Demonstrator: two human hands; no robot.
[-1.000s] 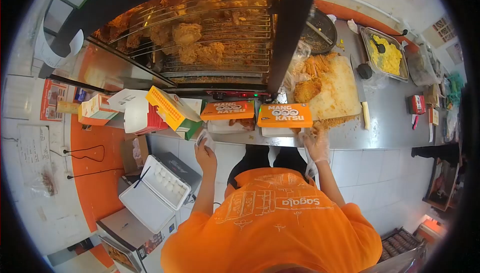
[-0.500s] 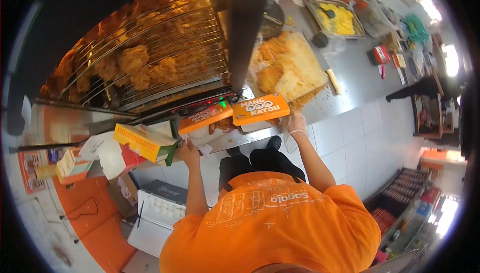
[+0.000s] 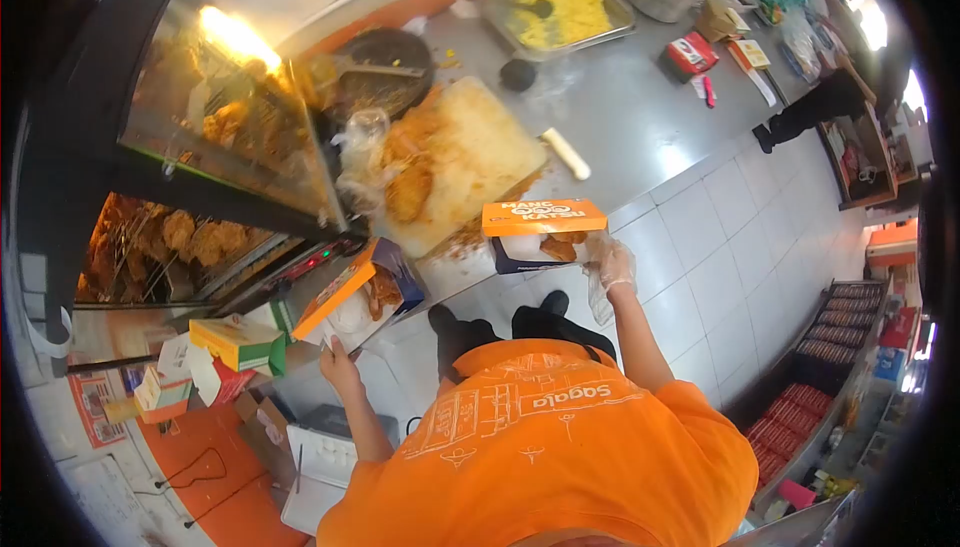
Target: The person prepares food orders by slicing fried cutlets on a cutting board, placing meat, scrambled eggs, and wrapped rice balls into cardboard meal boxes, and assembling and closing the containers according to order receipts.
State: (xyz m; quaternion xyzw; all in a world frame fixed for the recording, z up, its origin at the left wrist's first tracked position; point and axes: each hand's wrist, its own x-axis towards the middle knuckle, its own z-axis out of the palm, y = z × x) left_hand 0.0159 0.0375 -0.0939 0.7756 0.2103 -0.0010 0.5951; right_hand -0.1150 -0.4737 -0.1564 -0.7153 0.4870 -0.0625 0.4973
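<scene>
The orange-lidded left box (image 3: 342,290) and right box (image 3: 545,217) are open at the near edge of the counter (image 3: 620,97), best kept level, the lids held clear, so the fried chicken (image 3: 563,247) stays inside. The hands are well apart: the gloved right hand (image 3: 612,267) is clamped on the right box's side, while the left hand (image 3: 340,365) is at the left box's outer corner, its grip too hidden to tell. Tiled floor (image 3: 690,257) lies below, a lit glass case (image 3: 90,137) fills the counter's left end, and a crumb-strewn board (image 3: 490,137) lies between boxes and far edge.
</scene>
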